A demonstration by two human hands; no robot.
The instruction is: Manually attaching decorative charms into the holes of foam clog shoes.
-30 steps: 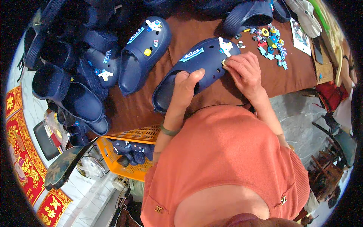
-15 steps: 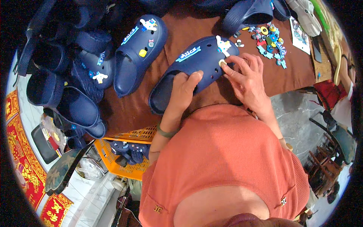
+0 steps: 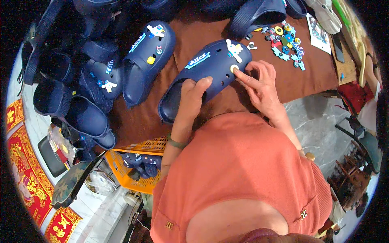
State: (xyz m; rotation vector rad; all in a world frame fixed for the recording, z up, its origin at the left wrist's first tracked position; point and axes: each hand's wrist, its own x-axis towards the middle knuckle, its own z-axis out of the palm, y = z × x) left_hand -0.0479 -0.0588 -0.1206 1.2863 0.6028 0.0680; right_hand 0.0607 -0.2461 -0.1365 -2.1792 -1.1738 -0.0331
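Note:
A navy clog [image 3: 210,71] lies aslant on the brown cloth, bearing a light-blue name charm [image 3: 197,60] and a white character charm [image 3: 234,51]. My left hand [image 3: 193,95] grips its near side, thumb on top and fingers hidden inside the opening. At the toe, my right hand [image 3: 261,83] has its thumb and forefinger on a small round cream charm [image 3: 234,69], which sits against the upper at a hole. Open holes show beside it. Left of this clog lies another navy clog [image 3: 148,60] with name, character, candy and yellow charms.
Loose colourful charms [image 3: 285,40] are heaped at the back right, near a printed card [image 3: 318,34]. More navy clogs [image 3: 87,117] crowd the left and far edge. Below the table stands an orange basket [image 3: 125,172] holding clogs. Another person's arm [image 3: 370,73] shows at far right.
The view has shifted slightly. My right forefinger and thumb have eased back a little, so more of the cream charm shows on the clog. My left hand keeps its grip.

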